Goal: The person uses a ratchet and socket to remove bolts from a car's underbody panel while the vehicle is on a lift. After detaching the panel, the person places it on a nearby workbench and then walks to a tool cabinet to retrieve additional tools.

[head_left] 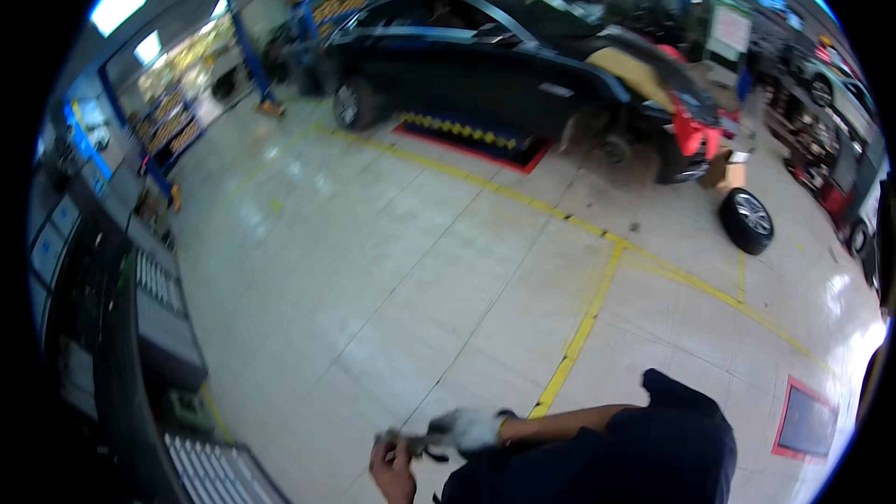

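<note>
Low in the view, my left hand (394, 474) is bare, its thumb and fingers closed on the end of a small greyish, metallic-looking tool (407, 441). My right hand (465, 430) comes in from the right and is covered in white, apparently a glove. It closes around the tool's other end, where a dark piece sticks out below. Motion blur hides the tool's exact kind. Both hands are close together in front of my dark clothing, above the pale floor (373, 317).
A dark car (467, 65) stands across the bay, its front wheel off and a yellowish cover on its front. A loose wheel (747, 221) is on the floor nearby. Grey cabinets (168, 317) line the left side. Yellow lines (583, 327) mark the floor; a red-framed grate (805, 418) lies right.
</note>
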Available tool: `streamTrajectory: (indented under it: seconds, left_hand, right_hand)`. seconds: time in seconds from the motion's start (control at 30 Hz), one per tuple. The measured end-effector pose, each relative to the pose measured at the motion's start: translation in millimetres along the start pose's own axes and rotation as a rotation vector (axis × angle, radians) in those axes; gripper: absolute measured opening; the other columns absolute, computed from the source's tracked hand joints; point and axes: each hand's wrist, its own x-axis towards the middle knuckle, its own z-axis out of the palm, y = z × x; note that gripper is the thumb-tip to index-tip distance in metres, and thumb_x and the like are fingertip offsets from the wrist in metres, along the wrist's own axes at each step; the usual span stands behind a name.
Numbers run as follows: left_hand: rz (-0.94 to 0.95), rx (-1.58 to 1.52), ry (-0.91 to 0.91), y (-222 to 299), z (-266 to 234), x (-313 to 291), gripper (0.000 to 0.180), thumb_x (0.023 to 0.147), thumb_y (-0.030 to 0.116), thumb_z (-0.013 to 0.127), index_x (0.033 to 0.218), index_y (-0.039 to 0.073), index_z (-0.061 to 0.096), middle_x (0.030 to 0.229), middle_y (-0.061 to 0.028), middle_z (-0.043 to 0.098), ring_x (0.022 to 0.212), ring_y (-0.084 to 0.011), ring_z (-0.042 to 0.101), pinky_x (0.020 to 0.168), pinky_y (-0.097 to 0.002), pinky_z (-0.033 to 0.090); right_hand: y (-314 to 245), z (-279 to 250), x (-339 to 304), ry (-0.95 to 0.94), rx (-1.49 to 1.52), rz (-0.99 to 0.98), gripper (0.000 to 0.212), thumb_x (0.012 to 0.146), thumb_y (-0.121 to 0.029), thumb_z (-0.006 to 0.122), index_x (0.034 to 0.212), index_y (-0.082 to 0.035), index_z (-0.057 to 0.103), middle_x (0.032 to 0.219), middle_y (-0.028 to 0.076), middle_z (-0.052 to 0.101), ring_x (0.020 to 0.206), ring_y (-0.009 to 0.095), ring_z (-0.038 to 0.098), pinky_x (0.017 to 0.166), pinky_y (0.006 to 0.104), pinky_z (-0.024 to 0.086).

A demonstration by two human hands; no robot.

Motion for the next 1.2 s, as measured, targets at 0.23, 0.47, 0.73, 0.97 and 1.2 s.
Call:
streamTrajectory:
  seconds: [0.23,0.47,0.73,0.97,1.2]
  left_hand:
    - [0.041,0.184,-0.426,-11.1,-46.7,253.8,0.018,0.094,0.014,0.064,0.094,-0.004,0.065,0.092,-0.0145,0.065,0.082,-0.0254,0.068,0.07,-0.0358,0.055]
    - [0.349,0.35,0.256,-43.6,-170.5,475.7,0.015,0.089,0.013,0.069,0.097,0.001,0.068,0.092,-0.0131,0.067,0.081,-0.0292,0.068,0.072,-0.0378,0.056]
    - [0.297,0.451,0.56,-92.0,-288.3,715.8,0.016,0.086,0.007,0.064,0.1,0.0,0.064,0.099,-0.016,0.062,0.089,-0.0321,0.065,0.077,-0.0417,0.055]
    - [-0.103,0.704,-0.061,-182.8,-414.4,969.2,0.015,0.082,0.009,0.06,0.09,0.002,0.07,0.073,-0.0207,0.07,0.068,-0.0392,0.071,0.063,-0.0503,0.058]
    - [-0.372,-0.071,0.202,-233.2,-497.7,1293.6,0.021,0.085,0.01,0.062,0.098,-0.003,0.072,0.082,-0.0205,0.072,0.076,-0.0363,0.072,0.069,-0.0421,0.056]
  right_hand:
    - [-21.8,-38.0,227.5,0.176,0.395,0.177,0.05,0.1,-0.049,0.057,0.11,-0.002,0.067,0.095,0.013,0.071,0.079,0.02,0.068,0.068,0.0351,0.055]
    - [-28.4,-47.7,557.3,0.198,-0.411,-0.599,0.028,0.09,-0.02,0.059,0.111,-0.003,0.068,0.101,0.02,0.07,0.097,0.039,0.067,0.083,0.0468,0.055]
    - [-155.8,-73.4,911.1,-0.621,-0.09,-0.178,0.026,0.092,-0.018,0.054,0.097,0.003,0.067,0.089,0.022,0.072,0.074,0.033,0.071,0.065,0.0428,0.055]
    - [-253.5,-87.7,1187.5,-0.218,-0.609,-0.743,0.031,0.094,-0.028,0.06,0.075,-0.004,0.061,0.064,0.019,0.061,0.058,0.041,0.06,0.053,0.0486,0.047]
    - [-259.1,-121.6,1390.2,0.147,-0.527,-0.502,0.015,0.091,-0.019,0.067,0.086,-0.007,0.06,0.064,0.015,0.062,0.054,0.035,0.061,0.05,0.0466,0.047]
